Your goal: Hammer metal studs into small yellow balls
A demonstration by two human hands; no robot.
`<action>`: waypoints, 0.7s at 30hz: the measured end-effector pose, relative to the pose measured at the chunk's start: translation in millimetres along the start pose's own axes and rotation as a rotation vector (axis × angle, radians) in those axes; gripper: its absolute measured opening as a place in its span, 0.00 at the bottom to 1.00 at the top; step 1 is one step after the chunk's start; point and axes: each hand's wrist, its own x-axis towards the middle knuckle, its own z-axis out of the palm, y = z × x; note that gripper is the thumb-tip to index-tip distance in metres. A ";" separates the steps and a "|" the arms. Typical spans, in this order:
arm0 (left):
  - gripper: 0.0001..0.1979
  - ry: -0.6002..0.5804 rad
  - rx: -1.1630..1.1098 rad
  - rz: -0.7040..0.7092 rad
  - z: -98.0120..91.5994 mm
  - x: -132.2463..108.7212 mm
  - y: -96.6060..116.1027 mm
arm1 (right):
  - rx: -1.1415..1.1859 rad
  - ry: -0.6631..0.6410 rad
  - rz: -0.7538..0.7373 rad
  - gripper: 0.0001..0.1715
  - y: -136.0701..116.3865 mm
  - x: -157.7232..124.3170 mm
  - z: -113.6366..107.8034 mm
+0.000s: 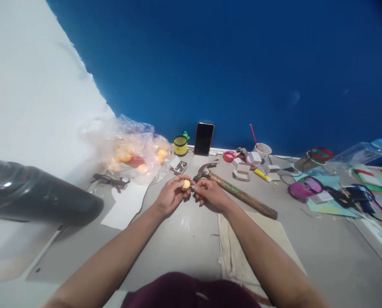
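Two hands work above the grey surface (178,252). The left hand (171,194) grips one small, rounded yellow piece (186,184) between thumb and fingers, presumably to steady it while leaving its right side exposed. The right hand (212,193) is just beside it, fingers bunched; whether they pinch anything cannot be told. One wooden-handled steel claw hammer (237,191) lies beyond the right hand, handle slanting near and right, probably within reach. One black-screened phone (204,139) stands leaning far back, likely for viewing. Far left, one clear plastic bag (131,149) contains several yellow balls (161,155), too blurred to count.
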 end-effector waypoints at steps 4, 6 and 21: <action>0.10 0.024 -0.130 -0.052 -8.0 4.6 6.0 | -0.108 0.001 -0.020 0.21 0.5 -1.3 4.0; 0.10 0.018 -0.164 -0.069 -10.5 5.9 8.1 | -0.142 0.001 -0.032 0.19 1.6 -1.0 5.4; 0.20 -0.062 -0.118 -0.052 -8.1 14.8 1.1 | -0.242 0.005 -0.073 0.17 4.7 1.1 5.0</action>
